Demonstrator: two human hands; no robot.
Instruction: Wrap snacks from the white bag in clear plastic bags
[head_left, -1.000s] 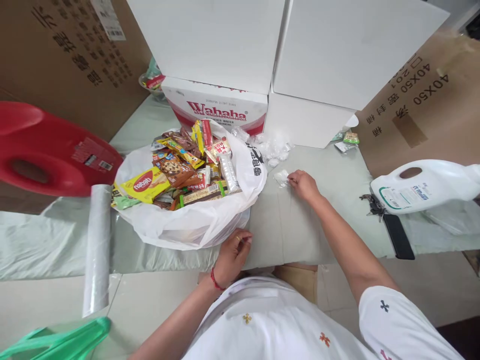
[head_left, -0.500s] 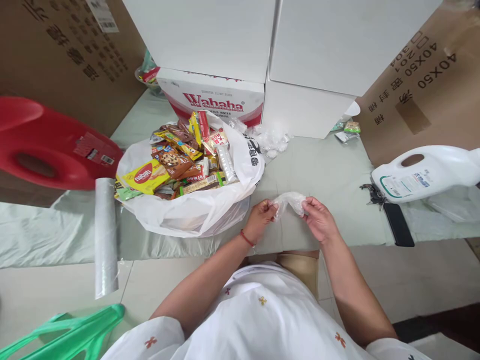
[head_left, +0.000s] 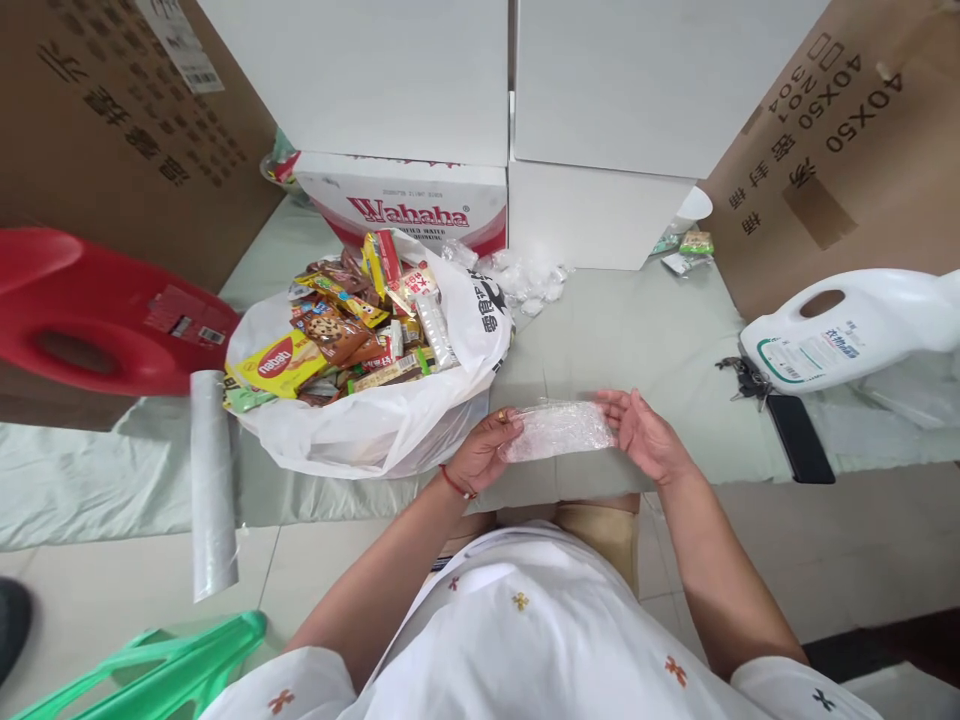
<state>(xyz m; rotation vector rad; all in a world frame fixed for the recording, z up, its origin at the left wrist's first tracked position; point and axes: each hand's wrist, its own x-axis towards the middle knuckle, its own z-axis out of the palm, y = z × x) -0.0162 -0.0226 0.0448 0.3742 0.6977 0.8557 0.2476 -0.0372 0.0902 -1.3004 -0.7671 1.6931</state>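
Observation:
A crinkled strip of clear plastic film (head_left: 559, 432) stretches between my two hands over the front part of the cloth-covered table. My left hand (head_left: 486, 452) pinches its left end between thumb and fingers. At the other end my right hand (head_left: 651, 438) has its fingers stretched out and apart, with the fingertips touching the film's edge. Left of my hands sits a white plastic bag (head_left: 390, 440), heaped with wrapped snacks (head_left: 337, 330).
A roll of clear film (head_left: 214, 490) juts over the front edge, near a red jug (head_left: 112, 315). A white jug (head_left: 847, 325), keys (head_left: 742, 380) and a black phone (head_left: 801, 440) lie right. Behind stand a Wahaba-like lettered carton (head_left: 420, 200) and crumpled clear plastic (head_left: 529, 280).
The film has gone from a bunched, arched shape to a flatter, spread-out strip. My hands have moved a little farther apart, and my right fingers have opened from a pinch.

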